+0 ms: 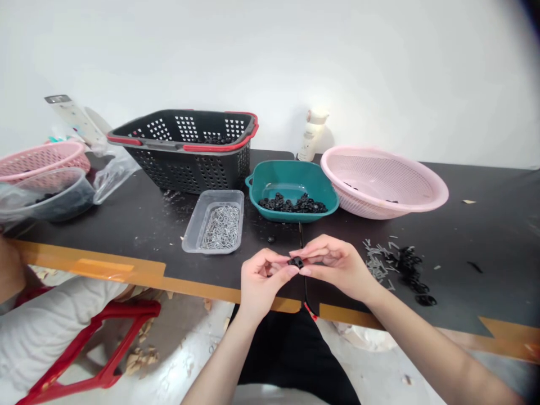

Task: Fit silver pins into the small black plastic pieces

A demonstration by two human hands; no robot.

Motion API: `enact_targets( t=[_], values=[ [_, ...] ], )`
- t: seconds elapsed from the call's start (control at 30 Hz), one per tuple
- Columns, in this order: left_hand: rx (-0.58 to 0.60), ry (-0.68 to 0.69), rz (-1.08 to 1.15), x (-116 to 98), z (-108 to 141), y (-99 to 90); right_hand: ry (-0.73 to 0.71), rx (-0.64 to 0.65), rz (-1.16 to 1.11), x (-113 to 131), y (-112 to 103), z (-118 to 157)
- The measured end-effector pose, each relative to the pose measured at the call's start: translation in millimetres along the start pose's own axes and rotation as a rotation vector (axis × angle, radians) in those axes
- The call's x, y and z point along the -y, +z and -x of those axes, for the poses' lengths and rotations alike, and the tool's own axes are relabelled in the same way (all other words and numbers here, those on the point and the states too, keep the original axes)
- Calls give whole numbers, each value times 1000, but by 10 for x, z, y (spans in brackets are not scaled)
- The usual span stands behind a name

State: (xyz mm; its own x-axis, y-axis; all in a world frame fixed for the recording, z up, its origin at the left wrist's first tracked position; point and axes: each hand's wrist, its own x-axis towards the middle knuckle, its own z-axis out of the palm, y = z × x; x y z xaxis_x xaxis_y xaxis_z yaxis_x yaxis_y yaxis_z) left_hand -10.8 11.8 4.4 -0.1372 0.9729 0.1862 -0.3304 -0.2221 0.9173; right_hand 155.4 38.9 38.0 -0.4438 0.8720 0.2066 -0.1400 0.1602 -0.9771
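Note:
Between the fingertips of both hands is a small black plastic part (296, 262), held just above the table's front edge. My left hand (265, 277) pinches it from the left with thumb and fingers. My right hand (337, 264) grips it from the right in the same way, its fingers covering some of it. Beyond my hands stands a teal basin (292, 169) with many black parts (295, 203) in it. A clear plastic tub (194, 236) of small metal pins (222, 226) lies to the left. Beside my right forearm are loose pins (377, 261) and a pile of black parts (411, 267).
A black basket (189, 169) with red handles stands at the back left, a pink colander (383, 211) at the right. Behind is a white bottle (312, 135). Farther left are a clear bowl (63, 197) and a seated person's leg (63, 326) by a red stool (122, 343).

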Motion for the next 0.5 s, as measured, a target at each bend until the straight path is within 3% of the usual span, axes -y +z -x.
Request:
enact_targets(
  t=[0.5],
  values=[
    [9, -19, -45, 10, 1, -8, -18, -6, 107, -36, -15, 9]
  ],
)
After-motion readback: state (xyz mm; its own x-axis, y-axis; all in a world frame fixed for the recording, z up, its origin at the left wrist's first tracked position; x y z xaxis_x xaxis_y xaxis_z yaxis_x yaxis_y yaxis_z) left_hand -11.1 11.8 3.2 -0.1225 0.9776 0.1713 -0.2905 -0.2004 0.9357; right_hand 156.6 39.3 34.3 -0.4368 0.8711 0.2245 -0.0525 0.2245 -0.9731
